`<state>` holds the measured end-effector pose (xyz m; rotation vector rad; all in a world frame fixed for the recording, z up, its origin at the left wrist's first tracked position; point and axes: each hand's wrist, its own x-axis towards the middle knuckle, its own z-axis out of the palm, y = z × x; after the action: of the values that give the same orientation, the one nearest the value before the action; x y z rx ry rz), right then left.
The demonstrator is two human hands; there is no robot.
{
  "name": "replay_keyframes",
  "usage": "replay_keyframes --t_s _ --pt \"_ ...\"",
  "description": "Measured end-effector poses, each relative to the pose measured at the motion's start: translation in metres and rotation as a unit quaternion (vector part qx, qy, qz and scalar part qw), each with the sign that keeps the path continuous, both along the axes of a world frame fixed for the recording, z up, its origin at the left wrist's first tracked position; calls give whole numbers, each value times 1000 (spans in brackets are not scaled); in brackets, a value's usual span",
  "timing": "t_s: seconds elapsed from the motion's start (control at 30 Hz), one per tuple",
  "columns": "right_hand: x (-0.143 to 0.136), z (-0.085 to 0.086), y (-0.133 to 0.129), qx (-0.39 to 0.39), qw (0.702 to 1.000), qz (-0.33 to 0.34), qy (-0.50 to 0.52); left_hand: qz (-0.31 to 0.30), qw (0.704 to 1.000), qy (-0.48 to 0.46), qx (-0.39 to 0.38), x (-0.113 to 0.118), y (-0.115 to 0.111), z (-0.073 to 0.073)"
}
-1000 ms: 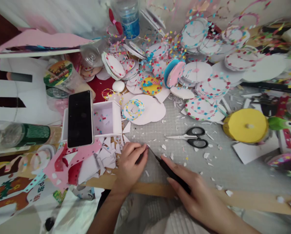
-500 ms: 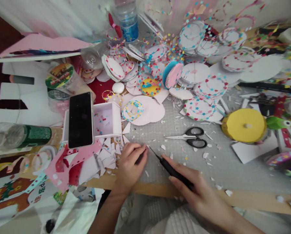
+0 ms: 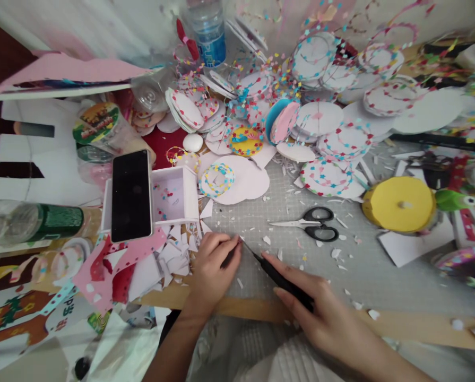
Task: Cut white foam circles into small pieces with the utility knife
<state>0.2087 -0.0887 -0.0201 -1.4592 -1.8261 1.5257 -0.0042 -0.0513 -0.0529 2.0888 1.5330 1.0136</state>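
Observation:
My right hand (image 3: 320,307) grips a slim black tool (image 3: 287,283) with a thin pointed metal tip; whether it is a craft knife or tweezers I cannot tell. Its tip meets the fingertips of my left hand (image 3: 215,265) above the grey cutting mat (image 3: 257,286). The left fingers are closed in a pinch, with a dark patch beneath them; what they hold is hidden. Black-handled scissors (image 3: 311,224) lie on the mat beyond my right hand. Small white paper scraps (image 3: 266,240) are scattered around.
A white box (image 3: 175,193) bears a phone (image 3: 131,195). Cut paper pieces (image 3: 173,254) heap left of my hand. Behind are a cloud-shaped card (image 3: 249,180) and decorated discs (image 3: 327,176). A yellow round piece (image 3: 399,204) sits right; a water bottle (image 3: 209,34) stands at the back.
The tool and my right hand have shifted very slightly to the left. My left hand keeps its pinch and place.

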Motion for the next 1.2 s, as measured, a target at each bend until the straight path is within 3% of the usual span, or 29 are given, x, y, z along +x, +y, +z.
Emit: replay_keyframes --t_s 0.57,0.8,0.9,0.97,1.07,1.13,1.2 --pt "0 -4 -3 -17 999 -33 20 18 1000 13 15 1 -2 -2" --pt "19 0 -12 83 993 -81 -37 38 998 8 51 1 -10 9" --pt "27 -10 -15 177 972 -107 -114 43 994 -95 16 6 -19 24" --pt "30 -17 -16 219 956 -104 -166 45 971 -232 -43 11 -27 33" --pt "28 -23 -16 252 941 -77 -212 69 894 -420 -139 20 -38 42" --pt "24 -23 -14 285 932 -65 -215 88 855 -478 -182 25 -44 44" --pt "21 -23 -9 314 925 -58 -205 102 834 -503 -202 28 -49 44"
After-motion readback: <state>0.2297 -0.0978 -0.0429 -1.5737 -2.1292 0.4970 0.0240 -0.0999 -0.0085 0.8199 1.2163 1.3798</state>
